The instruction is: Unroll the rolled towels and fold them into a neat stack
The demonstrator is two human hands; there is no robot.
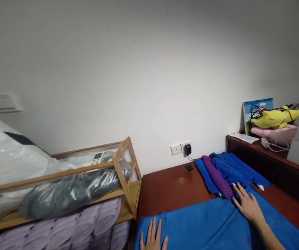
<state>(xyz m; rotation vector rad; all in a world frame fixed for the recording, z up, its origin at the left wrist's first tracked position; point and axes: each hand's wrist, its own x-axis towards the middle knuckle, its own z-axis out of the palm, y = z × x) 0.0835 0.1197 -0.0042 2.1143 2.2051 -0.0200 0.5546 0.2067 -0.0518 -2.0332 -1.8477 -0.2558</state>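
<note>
A blue cloth, like a towel, lies spread over the front of the reddish-brown desk. My left hand rests flat on its left part, fingers spread, cut off by the bottom edge of the view. Farther right, my right hand lies on the cloth near its back edge with the fingers apart. Just beyond those fingertips is a purple rolled cloth, with a blue rolled cloth on its left. A crumpled darker blue cloth lies behind my right hand. Neither hand holds anything.
On the left, a wooden rack holds plastic-wrapped bundles, a remote control and lilac slippers. A black plug sits in the wall socket. The raised shelf at right carries a yellow plush toy and cables.
</note>
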